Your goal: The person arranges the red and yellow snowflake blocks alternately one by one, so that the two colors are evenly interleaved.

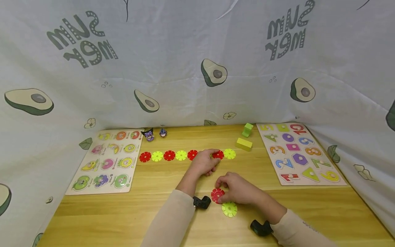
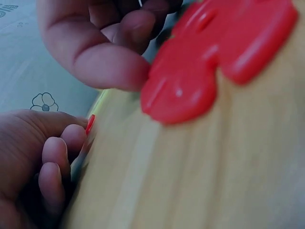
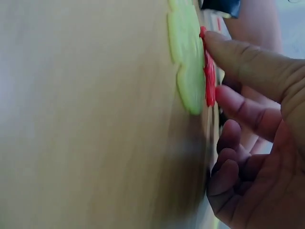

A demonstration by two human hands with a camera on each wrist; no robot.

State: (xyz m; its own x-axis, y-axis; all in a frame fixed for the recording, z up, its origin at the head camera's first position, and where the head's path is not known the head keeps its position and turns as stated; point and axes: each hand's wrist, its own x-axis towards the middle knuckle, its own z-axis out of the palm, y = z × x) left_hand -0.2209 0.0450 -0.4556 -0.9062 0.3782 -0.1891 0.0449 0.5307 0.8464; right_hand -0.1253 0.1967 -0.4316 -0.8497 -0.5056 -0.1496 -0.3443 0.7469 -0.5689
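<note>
A line of notched plastic discs runs across the table, red alternating with yellow-green where visible. My left hand (image 1: 203, 163) is over the line and pinches a red notched disc (image 1: 218, 155) near its right end, beside the last yellow-green disc (image 1: 229, 153). The part of the line under that hand is hidden. Closer to me, my right hand (image 1: 239, 188) pinches another red notched disc (image 1: 217, 195) by its edges with thumb and index finger. That disc also looms large in the left wrist view (image 2: 186, 71). Just below lies a loose yellow-green disc (image 1: 229, 209).
A fruit puzzle board (image 1: 108, 161) lies at left and a number-and-shape puzzle board (image 1: 300, 154) at right. Behind the line stand two small figurines (image 1: 148, 134), a yellow block (image 1: 244, 144) and a green block (image 1: 247, 130). A printed cloth (image 1: 185, 96) hangs along the table's back edge.
</note>
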